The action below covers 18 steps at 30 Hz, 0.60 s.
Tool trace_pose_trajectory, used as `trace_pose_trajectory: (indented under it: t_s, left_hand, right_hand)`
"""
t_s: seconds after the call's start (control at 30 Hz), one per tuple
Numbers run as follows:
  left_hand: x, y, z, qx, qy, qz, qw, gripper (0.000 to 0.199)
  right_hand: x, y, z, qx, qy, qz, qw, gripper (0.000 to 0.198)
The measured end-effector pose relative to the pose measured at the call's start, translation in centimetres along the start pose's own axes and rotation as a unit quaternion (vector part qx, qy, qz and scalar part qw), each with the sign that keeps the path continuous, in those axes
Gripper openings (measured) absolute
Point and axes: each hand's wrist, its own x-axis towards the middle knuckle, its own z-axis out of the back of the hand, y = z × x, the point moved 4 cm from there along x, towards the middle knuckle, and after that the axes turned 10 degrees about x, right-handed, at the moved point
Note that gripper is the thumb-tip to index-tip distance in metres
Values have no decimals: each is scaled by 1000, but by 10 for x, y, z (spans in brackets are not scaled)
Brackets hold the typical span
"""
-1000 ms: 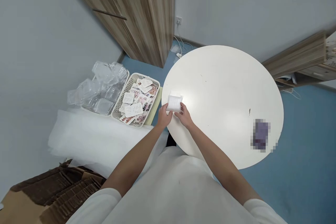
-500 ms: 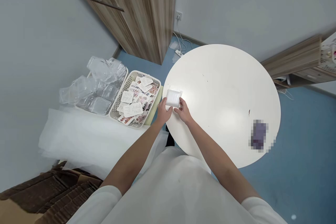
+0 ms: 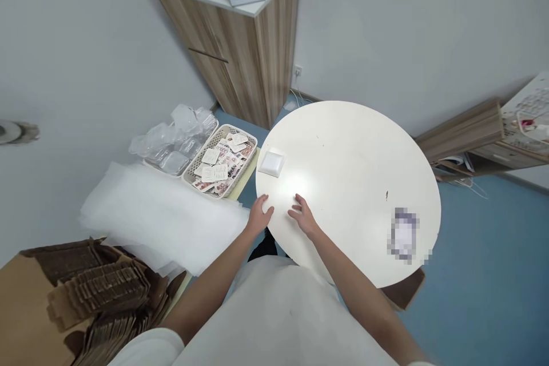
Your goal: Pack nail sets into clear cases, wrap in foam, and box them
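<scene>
A small square packet wrapped in white foam sheet [image 3: 272,164] lies on the left part of the round white table [image 3: 343,143], apart from both hands. My left hand [image 3: 259,214] is over the table's near left edge, fingers apart and holding nothing. To its right, my right hand [image 3: 303,216] hovers at the near side of the table, also with spread fingers and nothing in them. Both hands are nearer to me than the packet. What is inside the wrapping cannot be made out.
Left of the table, a white basket [image 3: 189,187] holds printed cards with press-on nails, beside clear plastic boxes [image 3: 175,163]. White foam sheets [image 3: 128,206] lie nearer, then folded cardboard [image 3: 103,291]. A pixelated object [image 3: 404,234] rests at the table's right. A wooden cabinet [image 3: 240,51] stands behind.
Both hands have let go of the wrapped packet, which now lies on the table. They have drawn back toward me and opened. The camera view has tilted upward.
</scene>
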Motion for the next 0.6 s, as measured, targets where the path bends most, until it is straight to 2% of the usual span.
trace_pose_trajectory:
  t_s: [0.13, 0.27, 0.43, 0.6]
  left_hand:
    - [-52, 2, -18, -58, 64, 41, 995, 39]
    - [-91, 7, -14, -86, 50, 62, 993, 38]
    - [-122, 29, 14, -92, -26, 97, 991, 37]
    - [-154, 40, 64, -64, -112, 87, 988, 35]
  right_hand:
    - [-34, -28, 17, -9, 32, -13, 999, 52]
    - [-45, -53, 11, -50, 79, -20, 995, 43]
    - [-41, -57, -16, -87, 149, 11, 985, 37]
    - [-35, -34, -61, -157, 203, 67, 964, 36]
